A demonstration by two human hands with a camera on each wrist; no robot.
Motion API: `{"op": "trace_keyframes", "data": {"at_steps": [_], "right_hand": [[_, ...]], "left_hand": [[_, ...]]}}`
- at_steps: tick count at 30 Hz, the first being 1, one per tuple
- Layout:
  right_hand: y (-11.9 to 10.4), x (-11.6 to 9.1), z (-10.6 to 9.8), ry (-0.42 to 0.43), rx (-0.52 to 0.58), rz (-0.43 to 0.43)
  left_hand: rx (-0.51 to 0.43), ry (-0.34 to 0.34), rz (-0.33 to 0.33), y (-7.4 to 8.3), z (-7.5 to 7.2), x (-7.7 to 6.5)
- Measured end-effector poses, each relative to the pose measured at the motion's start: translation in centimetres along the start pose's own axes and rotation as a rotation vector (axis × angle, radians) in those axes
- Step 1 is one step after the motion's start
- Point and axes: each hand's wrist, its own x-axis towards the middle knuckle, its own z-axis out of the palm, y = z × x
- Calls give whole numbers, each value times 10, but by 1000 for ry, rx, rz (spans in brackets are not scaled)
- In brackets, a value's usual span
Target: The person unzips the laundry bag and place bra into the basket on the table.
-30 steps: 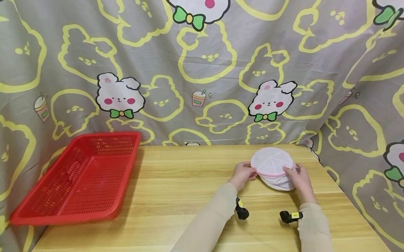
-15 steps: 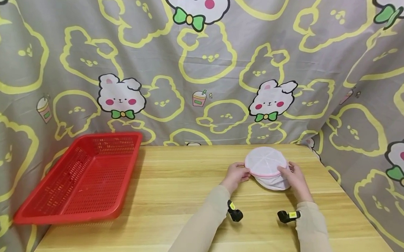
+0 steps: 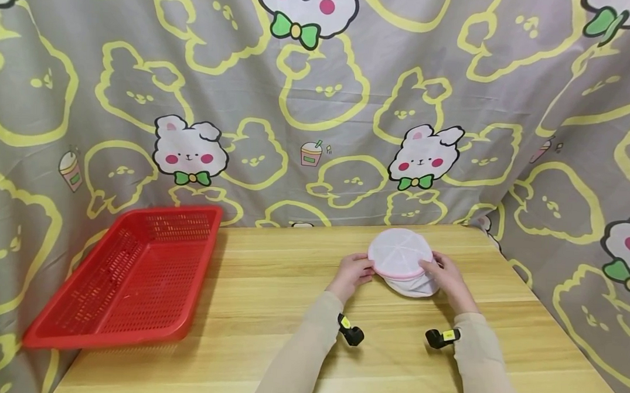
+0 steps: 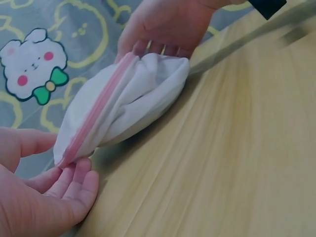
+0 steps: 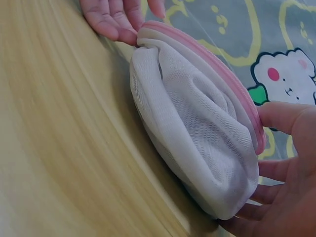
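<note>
A round white mesh laundry bag with a pink zipper is at the right rear of the wooden table. Its flat round top faces up and its soft lower part sags in folds. My left hand pinches the bag's left edge at the zipper end, thumb above and fingers below, as the left wrist view shows. On the opposite side my right hand holds the edge, its thumb near the zipper and its fingers around the lower mesh. What the bag contains, if anything, is hidden.
To the left stands a red perforated plastic basket, its front corner reaching past the table's left side. A patterned grey curtain hangs behind and beside the wooden table. A small black camera is strapped to each wrist.
Both hands have shifted left across the table, carrying the laundry bag with them. Their hold on its two sides looks the same. The basket has stayed in place.
</note>
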Motion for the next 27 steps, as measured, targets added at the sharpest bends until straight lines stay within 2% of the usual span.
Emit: {"op": "trace_keyframes", "data": {"at_steps": [4, 16, 27], "right_hand": [[-3, 3, 8, -14, -4, -25], [-10, 6, 33, -73, 11, -77], [-18, 4, 56, -125, 50, -122]], "left_hand": [[1, 5, 13, 2, -11, -1], [42, -15, -13, 12, -52, -5], [92, -44, 8, 21, -84, -15]]}}
